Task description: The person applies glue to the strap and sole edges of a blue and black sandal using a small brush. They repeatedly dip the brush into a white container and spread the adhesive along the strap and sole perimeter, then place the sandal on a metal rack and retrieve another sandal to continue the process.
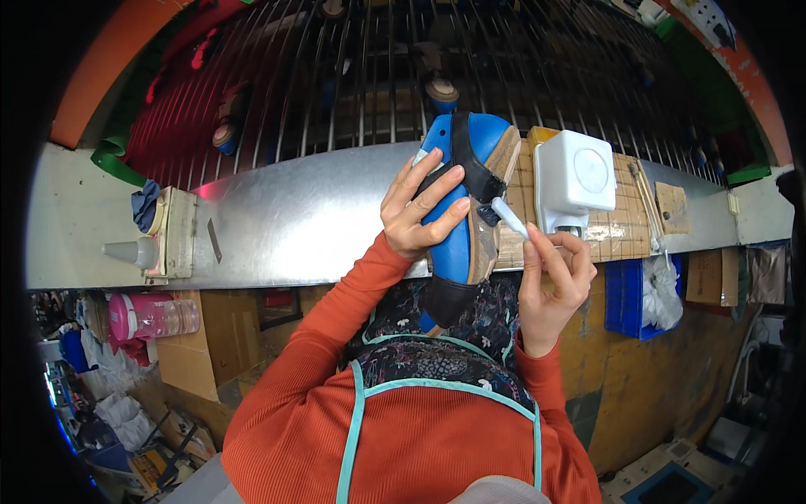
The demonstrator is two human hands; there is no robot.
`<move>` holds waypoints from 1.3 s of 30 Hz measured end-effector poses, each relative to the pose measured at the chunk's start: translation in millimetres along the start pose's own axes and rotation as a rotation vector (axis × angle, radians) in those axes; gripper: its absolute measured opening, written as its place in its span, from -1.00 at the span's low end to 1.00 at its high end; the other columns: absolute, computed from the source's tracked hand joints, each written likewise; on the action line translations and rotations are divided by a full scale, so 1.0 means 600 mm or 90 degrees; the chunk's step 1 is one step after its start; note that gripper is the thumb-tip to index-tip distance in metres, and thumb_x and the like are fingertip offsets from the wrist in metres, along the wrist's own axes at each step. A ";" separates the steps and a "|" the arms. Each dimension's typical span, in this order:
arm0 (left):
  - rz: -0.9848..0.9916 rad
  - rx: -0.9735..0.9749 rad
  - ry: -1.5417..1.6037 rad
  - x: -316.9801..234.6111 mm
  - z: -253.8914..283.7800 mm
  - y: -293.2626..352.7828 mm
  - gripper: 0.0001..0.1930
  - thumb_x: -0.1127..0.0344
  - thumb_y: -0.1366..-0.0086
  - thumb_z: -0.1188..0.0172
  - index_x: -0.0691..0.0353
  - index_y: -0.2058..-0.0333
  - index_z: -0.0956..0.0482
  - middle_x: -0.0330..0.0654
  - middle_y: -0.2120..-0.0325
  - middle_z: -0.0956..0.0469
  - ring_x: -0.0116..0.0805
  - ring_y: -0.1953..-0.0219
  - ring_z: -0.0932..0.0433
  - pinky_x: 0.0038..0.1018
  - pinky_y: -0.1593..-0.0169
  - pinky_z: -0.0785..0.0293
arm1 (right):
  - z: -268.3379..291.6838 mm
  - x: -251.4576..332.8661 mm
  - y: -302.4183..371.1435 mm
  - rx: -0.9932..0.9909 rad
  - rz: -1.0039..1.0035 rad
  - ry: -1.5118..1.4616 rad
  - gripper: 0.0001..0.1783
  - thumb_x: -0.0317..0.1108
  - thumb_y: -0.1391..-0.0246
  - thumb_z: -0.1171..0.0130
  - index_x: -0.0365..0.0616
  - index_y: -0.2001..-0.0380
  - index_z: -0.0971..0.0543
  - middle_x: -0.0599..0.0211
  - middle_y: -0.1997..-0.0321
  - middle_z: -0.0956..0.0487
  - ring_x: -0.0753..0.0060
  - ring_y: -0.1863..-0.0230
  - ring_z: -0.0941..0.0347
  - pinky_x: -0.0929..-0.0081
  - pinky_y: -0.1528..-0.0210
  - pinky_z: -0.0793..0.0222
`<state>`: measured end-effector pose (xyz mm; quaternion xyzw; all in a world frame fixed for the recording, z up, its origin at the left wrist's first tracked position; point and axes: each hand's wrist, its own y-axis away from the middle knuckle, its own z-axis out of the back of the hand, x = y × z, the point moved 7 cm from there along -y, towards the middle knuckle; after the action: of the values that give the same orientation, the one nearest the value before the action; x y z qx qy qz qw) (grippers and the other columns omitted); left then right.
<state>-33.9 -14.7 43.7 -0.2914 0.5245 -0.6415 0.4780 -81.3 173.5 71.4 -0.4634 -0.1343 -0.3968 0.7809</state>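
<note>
A blue shoe upper (452,239) with black bands, its tan underside edge turned to the right, is held up over the near edge of the metal worktop. My left hand (420,210) is closed around its left side, fingers spread across the blue and black parts. In a pinch between thumb and fingers, my right hand (554,281) holds a small brush with a white handle (509,217). The brush's dark bristle end meets the shoe's tan edge near its middle. Just beyond my right hand stands a white plastic container (581,172).
Behind the worktop (311,193) runs a rack of metal bars (361,84), with several shoes on it. A bamboo mat (630,220) lies under the container, with thin sticks (648,202) beside it. A thin blade (214,241) and grey nozzle (130,252) are at left; a blue crate (621,298) hangs low right.
</note>
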 end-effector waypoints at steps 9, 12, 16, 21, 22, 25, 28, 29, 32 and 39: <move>-0.024 0.012 -0.075 -0.003 0.006 -0.003 -0.62 0.25 -0.06 -0.36 -0.25 0.12 -0.51 -0.33 0.03 -0.59 -0.03 -0.02 -0.56 -0.05 0.00 -0.55 | -0.005 0.024 0.009 -0.085 0.054 0.149 -0.72 -0.38 0.07 -0.38 0.06 0.20 -0.72 0.44 0.27 -0.52 0.58 0.37 -0.34 0.47 0.21 0.07; -0.031 0.016 -0.090 -0.003 0.008 -0.002 -0.61 0.24 -0.06 -0.36 -0.26 0.12 -0.50 -0.35 0.02 -0.59 -0.05 -0.03 -0.55 -0.05 0.00 -0.56 | -0.006 0.027 0.010 -0.101 0.054 0.147 -0.71 -0.38 0.08 -0.40 0.06 0.20 -0.72 0.44 0.27 -0.52 0.58 0.36 -0.34 0.46 0.20 0.07; -0.034 0.016 -0.089 -0.003 0.009 0.001 -0.60 0.24 -0.06 -0.36 -0.27 0.11 -0.50 -0.36 0.01 -0.58 -0.05 -0.04 -0.55 -0.05 -0.01 -0.55 | -0.004 0.028 0.013 -0.127 0.059 0.137 -0.69 -0.40 0.11 -0.41 0.06 0.21 -0.72 0.44 0.27 -0.51 0.57 0.33 -0.35 0.46 0.17 0.06; -0.024 0.011 -0.069 0.000 0.010 0.004 -0.59 0.24 -0.05 -0.36 -0.26 0.10 -0.49 -0.34 0.00 -0.57 -0.04 -0.05 -0.54 -0.05 -0.02 -0.55 | -0.005 0.022 0.011 -0.135 0.077 0.089 -0.69 -0.40 0.12 -0.42 0.06 0.21 -0.72 0.44 0.27 -0.51 0.54 0.30 -0.36 0.47 0.14 0.02; -0.019 0.011 -0.063 0.000 0.011 0.005 -0.59 0.24 -0.05 -0.36 -0.25 0.10 -0.49 -0.33 0.00 -0.57 -0.04 -0.05 -0.53 -0.05 -0.02 -0.55 | -0.004 0.020 0.008 -0.135 0.083 0.069 -0.69 -0.39 0.12 -0.42 0.06 0.21 -0.72 0.44 0.27 -0.51 0.54 0.30 -0.37 0.48 0.13 0.01; -0.008 0.005 -0.040 0.002 0.014 0.003 -0.59 0.27 -0.04 -0.36 -0.22 0.10 -0.49 -0.31 0.00 -0.57 -0.03 -0.06 -0.53 -0.05 -0.02 -0.55 | -0.001 0.012 -0.005 -0.084 0.092 0.007 -0.71 -0.40 0.12 -0.40 0.06 0.22 -0.72 0.43 0.29 -0.52 0.51 0.31 -0.37 0.49 0.15 -0.01; -0.004 0.006 -0.025 0.003 0.017 0.000 -0.59 0.30 -0.04 -0.36 -0.19 0.10 -0.50 -0.28 0.00 -0.57 -0.01 -0.06 -0.53 -0.05 -0.02 -0.55 | -0.001 0.005 -0.022 0.028 0.086 -0.016 -0.73 -0.40 0.11 -0.39 0.07 0.24 -0.72 0.43 0.32 -0.53 0.50 0.33 -0.37 0.49 0.17 -0.02; -0.007 0.006 -0.022 0.003 0.018 -0.001 -0.59 0.30 -0.04 -0.36 -0.19 0.11 -0.50 -0.28 0.00 -0.57 -0.01 -0.06 -0.53 -0.05 -0.02 -0.55 | 0.001 0.004 -0.028 0.051 0.092 -0.021 -0.75 -0.40 0.11 -0.37 0.06 0.26 -0.72 0.44 0.34 -0.54 0.50 0.35 -0.37 0.49 0.19 -0.03; -0.009 0.006 -0.013 0.002 0.019 -0.006 -0.59 0.32 -0.03 -0.37 -0.17 0.11 -0.51 -0.26 0.01 -0.58 0.00 -0.05 -0.53 -0.05 -0.03 -0.55 | 0.003 0.000 -0.048 0.124 0.107 -0.055 -0.77 -0.40 0.10 -0.37 0.05 0.28 -0.72 0.47 0.35 -0.54 0.51 0.36 -0.38 0.49 0.21 -0.04; -0.015 -0.013 -0.011 0.001 0.020 -0.014 -0.61 0.33 -0.02 -0.38 -0.13 0.15 -0.53 -0.21 0.05 -0.60 0.01 -0.05 -0.54 -0.05 -0.03 -0.54 | 0.001 -0.009 -0.068 0.223 0.120 -0.095 -0.79 -0.40 0.10 -0.36 0.01 0.29 -0.73 0.48 0.38 -0.53 0.58 0.45 -0.39 0.54 0.24 -0.03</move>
<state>-26.4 -20.0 54.8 -0.3083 0.5235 -0.6389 0.4719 -115.2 166.5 93.6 -0.3593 -0.2144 -0.2570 0.8712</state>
